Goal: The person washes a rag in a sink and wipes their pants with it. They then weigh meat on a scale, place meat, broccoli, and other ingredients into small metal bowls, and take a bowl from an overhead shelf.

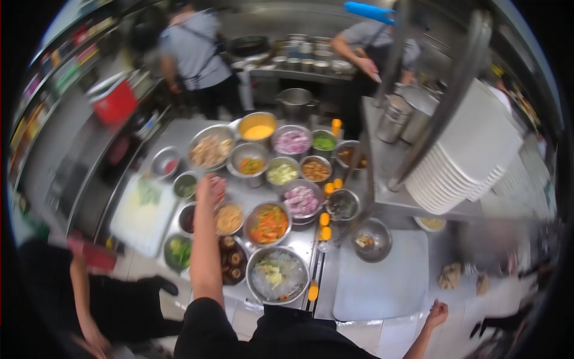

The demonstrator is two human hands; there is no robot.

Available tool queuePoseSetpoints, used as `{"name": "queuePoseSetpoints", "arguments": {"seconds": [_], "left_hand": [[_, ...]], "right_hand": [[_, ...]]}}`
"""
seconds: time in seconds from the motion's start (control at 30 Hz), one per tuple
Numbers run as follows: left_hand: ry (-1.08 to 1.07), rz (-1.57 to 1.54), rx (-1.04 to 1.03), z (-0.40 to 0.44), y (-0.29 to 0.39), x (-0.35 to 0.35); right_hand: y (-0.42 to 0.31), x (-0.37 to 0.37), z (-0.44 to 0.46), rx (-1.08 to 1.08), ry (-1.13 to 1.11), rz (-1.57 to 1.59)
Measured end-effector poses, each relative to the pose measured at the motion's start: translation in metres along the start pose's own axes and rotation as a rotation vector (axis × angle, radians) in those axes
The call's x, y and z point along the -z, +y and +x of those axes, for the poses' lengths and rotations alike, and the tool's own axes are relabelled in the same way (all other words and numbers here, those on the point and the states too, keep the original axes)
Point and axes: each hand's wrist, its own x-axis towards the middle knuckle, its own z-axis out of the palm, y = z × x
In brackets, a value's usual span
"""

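Note:
My left arm reaches forward over the steel bowls, and my left hand (207, 186) is at a small container of reddish food (219, 190). Its fingers are blurred, so their grip does not show. Around it are a bowl of pale chopped food (210, 148), a small dark-green bowl (186, 185) and a bowl of light-brown shreds (228, 218). Closer to me stand orange and green vegetable strips (268, 224), dark mushrooms (232, 261) and a large bowl of translucent noodles (278, 276). My right hand (438, 313) hangs curled closed beside the white cutting board (382, 281), with nothing visible in it.
A steel bowl with scraps (371, 240) sits on that board. Stacked white trays (460, 155) stand on the shelf at right. Another cutting board (140, 218) lies left. Two people work at the back counter (269, 73); another person's arm (84, 296) is at lower left.

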Motion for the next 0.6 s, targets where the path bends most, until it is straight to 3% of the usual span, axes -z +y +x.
{"name": "queuePoseSetpoints", "arguments": {"seconds": [0.03, 0.07, 0.1, 0.13, 0.17, 0.23, 0.3, 0.33, 0.37, 0.43, 0.53, 0.6], "left_hand": [[-0.057, -0.061, -0.167, 0.004, -0.001, -0.001], [-0.177, -0.024, -0.131, 0.059, -0.009, 0.027], [-0.186, 0.131, -0.208, 0.027, -0.001, 0.010], [-0.296, 0.253, -0.351, 0.048, -0.005, 0.016], [-0.346, 0.257, -0.379, 0.083, -0.005, 0.016], [-0.284, -0.039, -0.159, 0.152, -0.004, 0.022], [-0.084, -0.282, -0.048, 0.199, -0.009, 0.020], [-0.351, 0.406, -0.472, 0.224, -0.023, 0.034], [-0.358, 0.653, -0.601, 0.228, -0.023, 0.033], [-0.188, -0.202, -0.130, 0.229, -0.014, 0.017], [-0.146, -0.164, -0.162, 0.209, 0.003, 0.010], [-0.138, -0.098, -0.224, 0.184, 0.012, -0.003]], "right_hand": [[-0.032, 0.011, -0.013, 0.065, -0.030, -0.287], [-0.041, 0.019, -0.018, -0.102, -0.113, -0.281], [-0.050, 0.021, -0.026, 0.090, -0.034, -0.321], [-0.069, 0.017, -0.033, 0.301, 0.183, -0.299], [-0.092, 0.027, -0.033, 0.233, 0.156, -0.246], [-0.149, 0.052, -0.023, -0.004, 0.000, -0.210], [-0.185, 0.068, -0.006, -0.025, 0.085, -0.176], [-0.213, 0.075, 0.001, 0.014, 0.100, -0.071], [-0.236, 0.083, 0.013, 0.047, 0.087, -0.072], [-0.282, 0.090, 0.031, 0.192, 0.091, 0.045], [-0.346, 0.092, 0.064, 0.412, 0.041, 0.172], [-0.371, 0.086, 0.094, 0.549, 0.041, 0.032]]}}
